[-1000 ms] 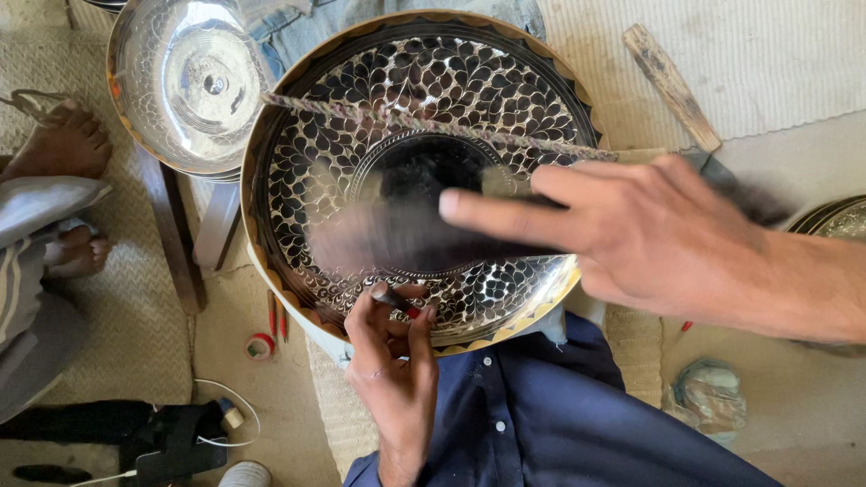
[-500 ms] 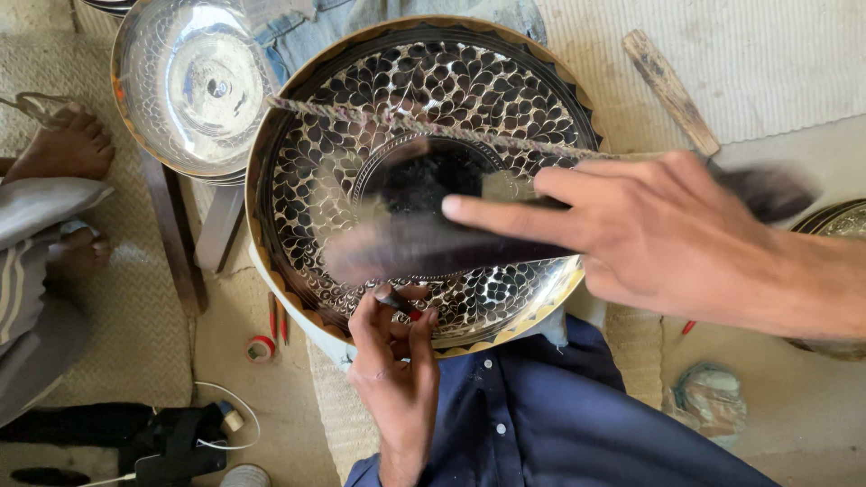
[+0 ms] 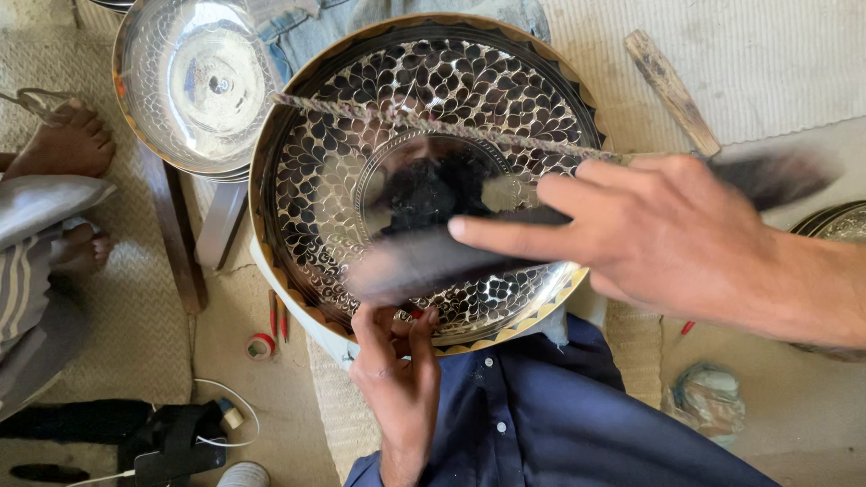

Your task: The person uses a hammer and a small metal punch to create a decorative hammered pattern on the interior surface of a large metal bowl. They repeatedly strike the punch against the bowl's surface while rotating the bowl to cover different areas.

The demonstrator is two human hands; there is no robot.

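Two hands, right hand [image 3: 672,239] fingers gripping tool [image 3: 433,261]

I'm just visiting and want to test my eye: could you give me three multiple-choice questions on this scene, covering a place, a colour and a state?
1. Where does the plain silver bowl lie from the patterned tray?
A upper left
B lower right
C on top of it

2. What colour is the shirt?
A red
B dark blue
C white

3. What is the left hand doing?
A hanging free
B lying flat on the floor
C gripping the tray's near rim

Answers: 1 A, the bowl sits beyond the tray's upper-left edge. 2 B, the cloth is navy. 3 C, its fingers curl over the rim.
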